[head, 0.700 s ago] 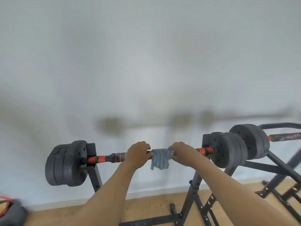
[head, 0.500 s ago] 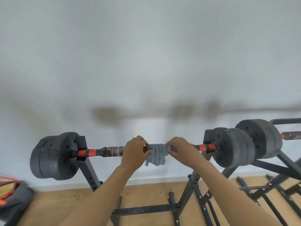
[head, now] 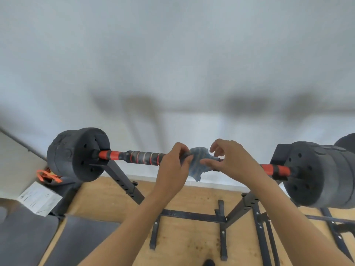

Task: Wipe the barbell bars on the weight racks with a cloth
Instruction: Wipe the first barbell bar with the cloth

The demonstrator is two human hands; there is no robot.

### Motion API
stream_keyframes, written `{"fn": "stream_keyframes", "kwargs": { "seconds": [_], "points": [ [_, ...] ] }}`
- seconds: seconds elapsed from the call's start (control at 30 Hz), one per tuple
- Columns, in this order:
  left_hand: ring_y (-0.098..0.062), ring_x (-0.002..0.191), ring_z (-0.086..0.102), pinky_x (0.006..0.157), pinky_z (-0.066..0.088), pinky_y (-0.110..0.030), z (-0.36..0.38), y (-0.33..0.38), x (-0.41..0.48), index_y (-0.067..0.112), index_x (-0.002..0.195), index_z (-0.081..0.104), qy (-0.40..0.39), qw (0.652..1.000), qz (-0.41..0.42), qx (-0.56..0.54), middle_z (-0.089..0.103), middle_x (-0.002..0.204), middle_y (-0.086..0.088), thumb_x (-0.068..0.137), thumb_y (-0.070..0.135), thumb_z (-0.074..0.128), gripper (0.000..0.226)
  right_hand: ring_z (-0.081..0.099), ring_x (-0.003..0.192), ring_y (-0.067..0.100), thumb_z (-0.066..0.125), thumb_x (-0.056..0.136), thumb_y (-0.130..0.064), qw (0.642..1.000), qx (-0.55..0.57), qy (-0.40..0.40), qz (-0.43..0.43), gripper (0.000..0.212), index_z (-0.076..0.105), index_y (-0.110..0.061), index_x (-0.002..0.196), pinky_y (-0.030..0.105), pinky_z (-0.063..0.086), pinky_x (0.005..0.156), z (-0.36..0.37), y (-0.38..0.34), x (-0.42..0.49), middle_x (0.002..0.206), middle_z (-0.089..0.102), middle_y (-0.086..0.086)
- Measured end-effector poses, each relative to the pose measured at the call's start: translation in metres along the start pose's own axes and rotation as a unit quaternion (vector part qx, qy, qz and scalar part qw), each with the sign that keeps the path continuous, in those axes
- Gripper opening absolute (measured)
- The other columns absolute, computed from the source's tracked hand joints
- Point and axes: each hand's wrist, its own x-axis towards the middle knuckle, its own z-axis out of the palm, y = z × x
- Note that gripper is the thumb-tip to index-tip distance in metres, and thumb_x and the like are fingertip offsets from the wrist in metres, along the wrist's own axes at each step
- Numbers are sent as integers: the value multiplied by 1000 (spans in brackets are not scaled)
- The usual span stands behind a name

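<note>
The white wall (head: 172, 54) fills everything above and beyond our hands, and the wooden floor (head: 192, 246) spreads out below them. A dark padded surface (head: 28, 237) lies low and well to the left of our left forearm. The black weight rack (head: 192, 215) stands beneath our hands, its uprights rising on either side of them and its cross-brace running under our wrists. The left weight plates (head: 76, 154) sit well to the left of our left hand, and the right weight plates (head: 317, 173) sit to the right of our right hand. The barbell bar (head: 142, 156), banded in red, black and grey, rests across the rack and runs between the plates, passing behind both hands. Our left hand (head: 172, 169) grips the cloth with its fingers curled round it at the bar. Our right hand (head: 234, 162) holds the cloth's other side, thumb laid on the fabric and fingers bent above it. A white sheet of paper (head: 39, 198) lies far down to the left. The blue cloth (head: 197, 164) is bunched on the bar between our two hands, one corner hanging below. An orange strap (head: 48, 175) shows below the left plates.
</note>
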Motion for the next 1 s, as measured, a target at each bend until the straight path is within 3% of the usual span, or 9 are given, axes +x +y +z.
{"fn": "stream_keyframes", "kwargs": {
  "seconds": [0.1, 0.17, 0.27, 0.43, 0.6, 0.73, 0.83, 0.9, 1.0],
  "points": [
    [-10, 82, 63, 67, 52, -21, -6, 16, -7, 31, 108, 49, 16, 998, -9, -59, 66, 89, 11, 104, 19, 61, 17, 51, 108, 0, 73, 74, -69, 999, 32, 4, -30, 56, 54, -39, 118, 23, 46, 88, -1, -11, -3, 114, 55, -24],
    [-12, 85, 70, 72, 59, -27, -17, 25, -9, 36, 113, 50, 16, 993, -28, -118, 72, 94, 10, 103, 21, 65, 24, 51, 110, -3, 73, 74, -68, 997, 62, -8, -50, 51, 53, -45, 115, 20, 46, 89, 4, -24, 0, 114, 54, -30],
    [-15, 90, 75, 75, 64, -33, -40, 27, -11, 36, 120, 55, 35, 981, -51, -186, 74, 104, 7, 103, 19, 66, 26, 61, 94, -6, 76, 77, -60, 989, 134, -42, -53, 32, 59, -42, 97, 14, 48, 76, 18, -47, 10, 96, 64, -28],
    [-6, 103, 71, 81, 63, -29, -86, -13, -21, 36, 125, 63, 135, 974, -102, -150, 69, 115, 12, 104, 22, 63, 25, 60, 68, 4, 75, 87, -44, 975, 188, -90, -81, 18, 65, -30, 85, 17, 46, 62, 51, -86, 28, 76, 66, -13],
    [-9, 111, 69, 83, 61, -27, -135, -57, -35, 35, 129, 66, 24, 985, -101, -140, 69, 120, 16, 98, 36, 70, 31, 59, 71, 5, 69, 93, -38, 971, 200, -108, -77, 14, 61, -28, 86, 19, 50, 62, 89, -127, 37, 79, 63, -13],
    [-17, 102, 72, 83, 63, -36, -164, -92, -40, 28, 115, 70, -29, 973, -128, -189, 72, 109, 6, 88, 40, 78, 31, 67, 88, 18, 69, 90, -30, 948, 306, -81, -41, 10, 66, -21, 89, 38, 60, 76, 116, -155, 36, 94, 67, -5],
    [-11, 98, 64, 78, 57, -25, -178, -111, -35, 32, 96, 71, -9, 993, -70, -94, 57, 113, 12, 86, 49, 79, 22, 67, 81, 11, 71, 93, -32, 943, 324, -70, -8, 14, 67, -19, 89, 28, 56, 71, 129, -174, 35, 85, 68, -3],
    [-12, 101, 65, 80, 59, -27, -187, -117, -30, 26, 93, 70, -21, 993, -46, -106, 59, 114, 12, 92, 40, 77, 15, 68, 81, 8, 71, 93, -35, 952, 302, -58, -3, 12, 68, -24, 91, 22, 55, 70, 136, -187, 35, 84, 70, -7],
    [-16, 77, 65, 68, 58, -31, -202, -127, -25, 21, 93, 62, -51, 984, -62, -157, 63, 86, 1, 101, 25, 68, 10, 69, 83, 14, 71, 93, -38, 964, 263, -51, 0, 11, 67, -28, 95, 30, 58, 74, 141, -197, 40, 87, 71, -6]
  ]
}}
